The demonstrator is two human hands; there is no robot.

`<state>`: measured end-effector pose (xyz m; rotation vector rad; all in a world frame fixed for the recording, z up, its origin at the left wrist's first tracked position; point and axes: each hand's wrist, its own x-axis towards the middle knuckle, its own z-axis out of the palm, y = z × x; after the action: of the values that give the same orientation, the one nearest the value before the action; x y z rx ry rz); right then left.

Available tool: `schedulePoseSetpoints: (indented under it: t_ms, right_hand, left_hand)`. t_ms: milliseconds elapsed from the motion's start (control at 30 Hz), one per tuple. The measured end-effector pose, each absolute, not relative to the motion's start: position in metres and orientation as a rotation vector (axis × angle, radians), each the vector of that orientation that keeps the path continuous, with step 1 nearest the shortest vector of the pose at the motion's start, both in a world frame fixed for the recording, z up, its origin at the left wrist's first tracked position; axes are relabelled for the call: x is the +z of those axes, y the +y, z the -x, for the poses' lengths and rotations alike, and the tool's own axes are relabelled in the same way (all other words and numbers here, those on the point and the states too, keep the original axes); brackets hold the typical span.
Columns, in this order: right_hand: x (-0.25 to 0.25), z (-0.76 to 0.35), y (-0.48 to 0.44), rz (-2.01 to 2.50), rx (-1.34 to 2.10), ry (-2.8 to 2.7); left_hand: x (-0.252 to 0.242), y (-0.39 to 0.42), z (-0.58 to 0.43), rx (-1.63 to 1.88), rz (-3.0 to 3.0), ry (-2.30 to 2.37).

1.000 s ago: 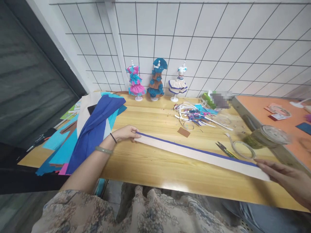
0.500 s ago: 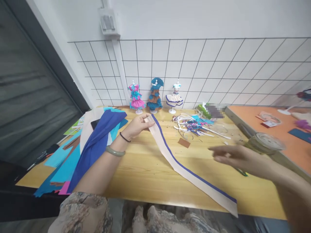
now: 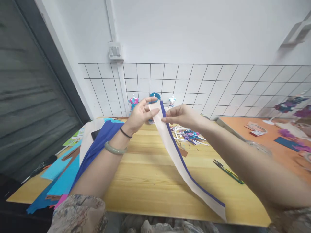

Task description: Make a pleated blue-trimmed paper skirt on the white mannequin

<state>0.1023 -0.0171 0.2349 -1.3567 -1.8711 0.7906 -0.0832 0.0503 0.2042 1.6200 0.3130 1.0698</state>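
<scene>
A long beige paper strip with a blue edge (image 3: 181, 161) hangs from both my hands down to the wooden table (image 3: 145, 174). My left hand (image 3: 141, 113) pinches the strip's top end, raised above the table. My right hand (image 3: 182, 116) pinches the same end at its blue edge, fingers closed on it. The strip's lower end trails past the table's front edge. Behind my hands, partly hidden, stand small dress mannequins (image 3: 133, 102) against the gridded wall.
Blue, cyan and beige paper sheets (image 3: 97, 145) are piled at the table's left. Paper scraps (image 3: 190, 134) lie in the middle back, and green-handled scissors (image 3: 228, 171) lie on the right. An orange table (image 3: 274, 136) with craft pieces adjoins on the right.
Both hands lifted the strip's end off the table. My right hand let go of the far end and moved over to the top end beside my left hand. The view tilted upward.
</scene>
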Motion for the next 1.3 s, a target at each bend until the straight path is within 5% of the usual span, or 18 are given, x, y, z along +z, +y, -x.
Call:
schedulePoseSetpoints:
  t_ms: [467, 767, 967, 1300]
  right_hand:
    - [0.311, -0.111, 0.028, 1.426, 0.113, -1.595]
    - [0.328, -0.169, 0.021, 1.562, 0.012, -1.345]
    - [0.28, -0.221, -0.01, 1.484, 0.0, -1.044]
    - [0.109, -0.291, -0.134, 1.678, 0.331, -0.528]
  left_hand:
    - [0.172, 0.04, 0.045, 0.812, -1.412, 0.219]
    - [0.148, 0.048, 0.041, 0.578, -1.357, 0.298]
    - [0.12, 0.063, 0.052, 0.525, -1.521, 0.455]
    - [0.073, 0.081, 0.078, 0.022, -1.861, 0.588]
